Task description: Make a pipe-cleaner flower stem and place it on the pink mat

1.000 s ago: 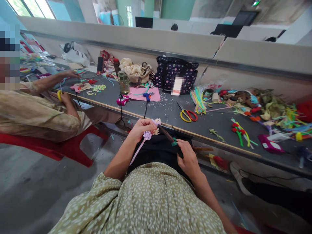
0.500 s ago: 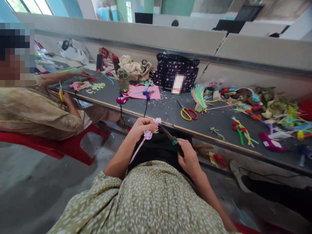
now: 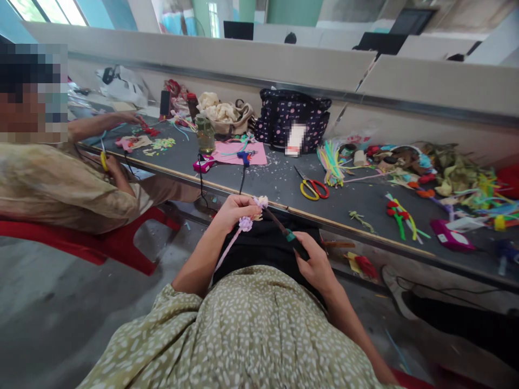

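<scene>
I have the work over the lap, just short of the table (image 3: 275, 185). The right hand (image 3: 318, 263) wraps its fingers round the handle of a rod (image 3: 289, 234); if that grip slips, the tip could jab the left hand (image 3: 232, 214). The left fingers pinch a pale flower (image 3: 263, 201); pressing too hard could crush it. I can't tell whether the rod touches it. The purple flower (image 3: 245, 223), just below, could snag.

Tool handle (image 3: 298, 247) partly hidden in right hand (image 3: 317, 263)
</scene>
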### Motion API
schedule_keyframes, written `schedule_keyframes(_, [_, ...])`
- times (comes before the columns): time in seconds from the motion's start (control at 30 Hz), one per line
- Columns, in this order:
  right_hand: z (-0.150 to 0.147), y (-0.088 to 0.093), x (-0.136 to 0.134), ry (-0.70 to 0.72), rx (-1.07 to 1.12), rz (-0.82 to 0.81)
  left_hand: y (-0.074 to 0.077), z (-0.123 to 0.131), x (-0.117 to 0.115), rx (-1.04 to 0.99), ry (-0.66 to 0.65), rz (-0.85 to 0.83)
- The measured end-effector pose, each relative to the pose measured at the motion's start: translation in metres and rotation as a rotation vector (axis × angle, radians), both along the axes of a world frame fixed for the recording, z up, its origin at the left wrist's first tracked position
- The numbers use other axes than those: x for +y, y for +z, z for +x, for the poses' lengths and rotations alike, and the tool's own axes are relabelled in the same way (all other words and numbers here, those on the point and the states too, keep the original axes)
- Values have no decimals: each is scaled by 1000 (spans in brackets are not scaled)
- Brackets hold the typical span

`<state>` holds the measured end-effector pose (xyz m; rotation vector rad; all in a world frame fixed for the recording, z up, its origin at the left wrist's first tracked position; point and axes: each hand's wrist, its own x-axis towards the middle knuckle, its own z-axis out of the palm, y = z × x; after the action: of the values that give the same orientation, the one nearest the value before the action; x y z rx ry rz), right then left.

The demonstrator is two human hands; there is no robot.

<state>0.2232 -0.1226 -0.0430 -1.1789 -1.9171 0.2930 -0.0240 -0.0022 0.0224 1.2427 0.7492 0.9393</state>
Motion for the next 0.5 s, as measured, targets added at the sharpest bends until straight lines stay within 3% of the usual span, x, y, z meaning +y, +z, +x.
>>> schedule_keyframes(0.33, [-5,4,-2,-5,67,-117,5,0,-3,-15,14,4])
schedule_keyframes(0.5, [-3,3,-2,-50,47,-97,1,0,-1,-44,67,9])
